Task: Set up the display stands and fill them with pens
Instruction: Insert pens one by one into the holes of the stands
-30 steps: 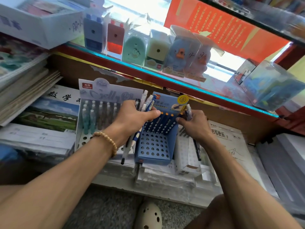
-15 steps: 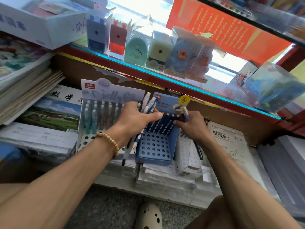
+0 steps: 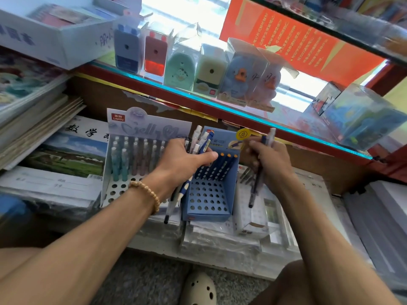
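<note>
Over the blue stand (image 3: 209, 194), left hand (image 3: 187, 164) grips pens (image 3: 199, 139); right hand (image 3: 271, 159) pinches one.

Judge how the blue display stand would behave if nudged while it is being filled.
The blue display stand looks like folded card, so probably light and easy to slide. Pens fill only its back rows, so it may tip backward. It sits on plastic-wrapped packs, likely slippery.

Shop interior, cramped. Glass shelf (image 3: 220, 106) with a red frame crosses the scene, dropping toward the right. Bright daylight comes through a window (image 3: 182, 16) far behind it. An orange banner with printed characters (image 3: 286, 38) hangs against that glass, far right. Grey speckled floor (image 3: 141, 282) near. Stacked exercise books (image 3: 44, 119) line the left side on a lower shelf.
</note>
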A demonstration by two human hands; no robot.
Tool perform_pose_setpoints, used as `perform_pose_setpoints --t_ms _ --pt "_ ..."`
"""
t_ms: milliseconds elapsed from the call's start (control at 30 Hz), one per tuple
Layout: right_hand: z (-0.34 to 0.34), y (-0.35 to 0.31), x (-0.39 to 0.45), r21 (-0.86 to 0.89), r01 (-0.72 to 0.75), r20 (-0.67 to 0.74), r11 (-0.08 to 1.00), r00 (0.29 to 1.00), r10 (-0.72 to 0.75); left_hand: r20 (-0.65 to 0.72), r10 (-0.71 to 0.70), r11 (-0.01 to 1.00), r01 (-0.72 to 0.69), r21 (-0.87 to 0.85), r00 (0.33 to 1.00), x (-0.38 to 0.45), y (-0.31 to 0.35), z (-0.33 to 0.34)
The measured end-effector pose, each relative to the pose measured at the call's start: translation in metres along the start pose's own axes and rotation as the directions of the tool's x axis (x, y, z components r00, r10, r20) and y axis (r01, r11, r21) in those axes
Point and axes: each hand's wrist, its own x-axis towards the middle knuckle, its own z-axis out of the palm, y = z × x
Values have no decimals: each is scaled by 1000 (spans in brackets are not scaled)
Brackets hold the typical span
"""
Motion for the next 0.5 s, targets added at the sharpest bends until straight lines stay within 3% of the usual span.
perform_pose_setpoints --t_ms 67,133,333,400,500 --pt "0 -12 -10 427 -120 131 896 989 70 19 -8 1000 8 15 1000 -1 -1 3" --pt "8 -21 -22 609 -208 232 765 969 79 65 -26 1000 26 6 998 -4 -2 8" --pt "11 -28 -35 781 -265 290 566 956 48 234 -85 987 114 -110 968 -19 1 28" --pt "6 -24 -34 786 -261 273 560 960 64 249 -85 985 118 -123 965 -20 2 30" --pt "3 -22 -33 736 -222 204 639 974 102 254 -70 985 107 -137 965 -22 2 33"
